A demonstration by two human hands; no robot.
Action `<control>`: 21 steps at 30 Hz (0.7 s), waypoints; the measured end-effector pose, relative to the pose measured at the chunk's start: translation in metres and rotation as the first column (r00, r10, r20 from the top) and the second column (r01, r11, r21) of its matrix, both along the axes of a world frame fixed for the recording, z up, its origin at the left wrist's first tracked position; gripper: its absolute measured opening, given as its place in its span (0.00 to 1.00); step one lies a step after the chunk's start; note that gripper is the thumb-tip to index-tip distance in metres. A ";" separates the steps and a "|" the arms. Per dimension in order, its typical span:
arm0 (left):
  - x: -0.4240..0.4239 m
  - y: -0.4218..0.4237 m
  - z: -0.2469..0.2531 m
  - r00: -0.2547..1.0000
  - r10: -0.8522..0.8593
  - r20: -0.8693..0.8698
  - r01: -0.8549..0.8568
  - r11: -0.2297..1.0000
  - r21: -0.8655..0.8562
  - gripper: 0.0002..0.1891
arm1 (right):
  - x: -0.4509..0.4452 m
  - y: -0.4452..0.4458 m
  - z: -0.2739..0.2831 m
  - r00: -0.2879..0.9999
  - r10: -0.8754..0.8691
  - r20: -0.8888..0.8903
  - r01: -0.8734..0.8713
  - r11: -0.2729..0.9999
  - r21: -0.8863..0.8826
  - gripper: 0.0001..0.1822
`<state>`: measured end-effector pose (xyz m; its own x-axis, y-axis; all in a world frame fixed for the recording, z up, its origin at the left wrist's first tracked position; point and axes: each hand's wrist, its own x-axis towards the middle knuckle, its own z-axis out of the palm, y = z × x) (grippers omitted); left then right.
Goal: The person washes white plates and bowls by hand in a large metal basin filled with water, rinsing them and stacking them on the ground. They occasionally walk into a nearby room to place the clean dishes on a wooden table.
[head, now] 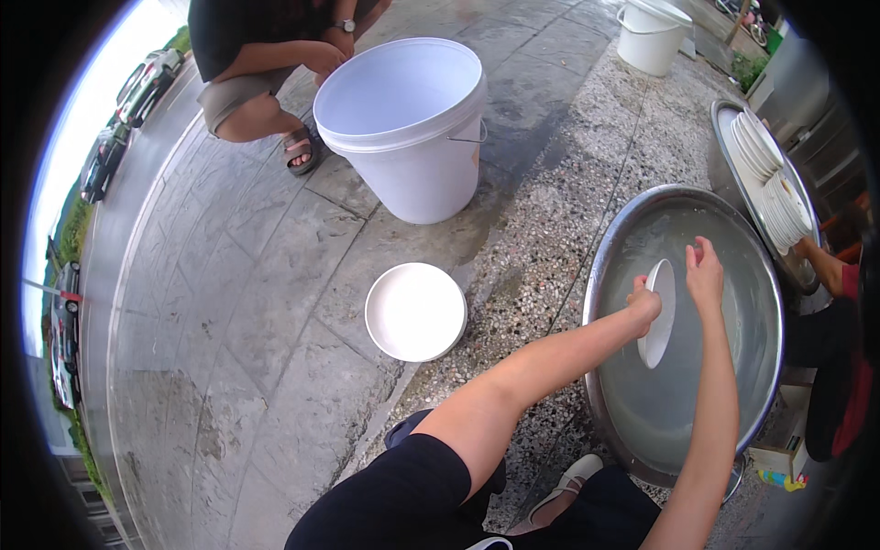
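A large metal basin (597, 405) of cloudy water stands at the right of the view. Over it my left hand (645, 306) grips a white dish (661, 323) by its rim, with the dish tilted almost on edge. Just to the right of the dish, my right hand (705, 272) is raised over the water with its fingers apart and curled, touching nothing. On the paving to the left of the basin sits a round white dish or shallow bowl (416, 313), its inside very bright; whether it holds anything cannot be told.
A big white plastic bucket (433, 168) stands ahead, beside a crouching person (268, 62). Farther off is a lidded white bucket (652, 41). Beyond the basin, another person's hand (804, 247) touches stacked white plates (784, 210) in a second metal tub (729, 165). A road with cars lies left.
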<state>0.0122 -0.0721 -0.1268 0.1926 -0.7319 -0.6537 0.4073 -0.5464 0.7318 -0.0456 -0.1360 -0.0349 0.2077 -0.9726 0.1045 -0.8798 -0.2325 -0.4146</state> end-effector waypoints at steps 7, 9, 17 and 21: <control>0.046 0.028 0.017 0.950 0.125 -0.286 -0.190 0.959 -0.210 0.19 | 0.038 0.088 -0.033 0.714 0.108 0.691 -0.292 0.944 0.154 0.20; 0.047 0.021 0.008 0.939 0.158 -0.305 -0.259 0.909 -0.326 0.20 | 0.045 0.095 -0.039 0.685 0.159 0.711 -0.294 0.953 0.070 0.21; 0.046 0.034 0.027 0.991 0.115 0.071 -0.066 0.868 -0.492 0.19 | 0.034 0.070 -0.061 0.915 0.388 0.107 -0.321 0.865 -0.386 0.24; 0.046 0.059 0.046 0.972 -0.036 0.232 0.120 0.924 -0.362 0.20 | -0.006 0.044 -0.066 0.990 0.069 -0.121 -0.104 0.946 -0.308 0.23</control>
